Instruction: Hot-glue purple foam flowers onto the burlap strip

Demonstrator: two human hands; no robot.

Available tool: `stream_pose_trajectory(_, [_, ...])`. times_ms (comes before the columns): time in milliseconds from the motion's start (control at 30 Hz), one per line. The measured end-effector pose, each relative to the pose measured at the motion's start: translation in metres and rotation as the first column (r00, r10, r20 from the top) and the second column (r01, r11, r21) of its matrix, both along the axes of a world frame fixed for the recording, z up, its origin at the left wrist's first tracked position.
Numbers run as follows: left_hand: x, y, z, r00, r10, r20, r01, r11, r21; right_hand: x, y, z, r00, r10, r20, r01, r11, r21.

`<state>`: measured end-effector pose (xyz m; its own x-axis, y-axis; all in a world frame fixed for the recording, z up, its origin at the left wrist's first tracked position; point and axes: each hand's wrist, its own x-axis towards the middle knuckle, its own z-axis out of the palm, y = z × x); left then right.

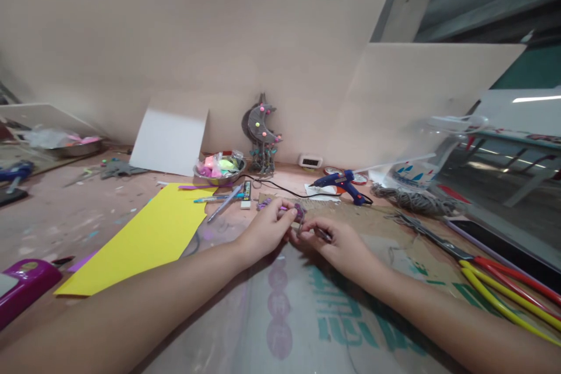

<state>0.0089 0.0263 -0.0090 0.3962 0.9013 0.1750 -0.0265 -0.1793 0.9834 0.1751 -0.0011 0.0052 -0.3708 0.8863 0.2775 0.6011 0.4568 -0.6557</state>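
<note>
Close together in the middle of the table, both my hands work on one small item. My left hand (272, 224) is closed, pinching a small purple piece (300, 211) whose exact kind I cannot make out. Just to the right, my right hand (333, 241) has its fingers curled and pinches a thin grey strand (300, 227), apparently yarn, by the purple piece. Something dark shows within the right hand's curled fingers, too small to name. Beneath the hands lies a clear plastic sheet with green print (346, 315) over brown cardboard.
Behind stand a grey moon ornament (259, 123), a bowl of coloured clay packets (219, 168) and a blue glue gun (339, 181). Yellow paper (149, 234) and pens (225, 204) lie left. Grey yarn (416, 200), scissors (464, 254) and a phone (508, 251) lie right.
</note>
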Motion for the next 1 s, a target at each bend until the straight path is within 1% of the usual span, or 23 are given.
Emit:
stream_pose_trajectory(100, [0.001,0.001,0.000,0.998,-0.036,0.050,0.038,0.998,-0.046,-0.002,-0.006,0.001,0.998,0.049,0.037,-0.051,0.998,0.048])
stream_pose_trajectory(167, [0.001,0.001,0.001,0.995,-0.054,0.085,0.060,0.996,-0.063,-0.001,-0.009,0.003,0.997,0.054,0.062,-0.060,0.993,0.100])
stream_pose_trajectory(267, [0.001,0.001,0.003,0.992,-0.063,0.110,0.069,0.996,-0.050,0.005,-0.010,0.007,0.994,0.011,0.109,-0.036,0.974,0.224])
stream_pose_trajectory(333, [0.001,0.001,0.003,0.991,-0.063,0.115,0.068,0.997,-0.041,0.010,-0.007,0.010,0.989,0.001,0.148,-0.047,0.951,0.304])
stream_pose_trajectory(467, [0.001,0.003,0.000,0.993,-0.042,0.108,0.050,0.996,-0.069,0.021,0.003,0.016,0.979,-0.038,0.202,-0.046,0.916,0.398])
stream_pose_trajectory(567, [0.001,0.004,-0.002,0.994,-0.009,0.109,0.014,0.999,-0.048,0.026,0.007,0.013,0.977,-0.075,0.202,-0.020,0.901,0.434])
stream_pose_trajectory(633, [0.000,0.004,-0.001,0.995,0.021,0.097,-0.018,0.999,-0.027,0.028,0.009,0.008,0.981,-0.102,0.167,0.014,0.889,0.458])
stream_pose_trajectory(700, [0.000,0.003,0.001,0.996,0.027,0.088,-0.024,0.999,-0.034,0.028,0.010,0.001,0.985,-0.133,0.114,0.066,0.885,0.461])
stream_pose_trajectory(767, [0.000,0.001,0.003,0.995,-0.007,0.099,0.014,0.997,-0.073,0.027,0.011,-0.004,0.985,-0.152,0.080,0.101,0.890,0.444])
stream_pose_trajectory(867, [0.001,0.001,0.004,0.988,-0.073,0.137,0.091,0.987,-0.129,0.024,0.012,-0.005,0.982,-0.147,0.122,0.082,0.900,0.429])
stream_pose_trajectory(933, [0.001,0.001,0.003,0.983,-0.091,0.162,0.112,0.986,-0.127,0.023,0.011,-0.004,0.974,-0.154,0.167,0.064,0.892,0.448])
stream_pose_trajectory(1000, [0.001,0.002,0.002,0.983,-0.082,0.163,0.101,0.989,-0.108,0.025,0.011,-0.001,0.962,-0.174,0.209,0.056,0.878,0.475])
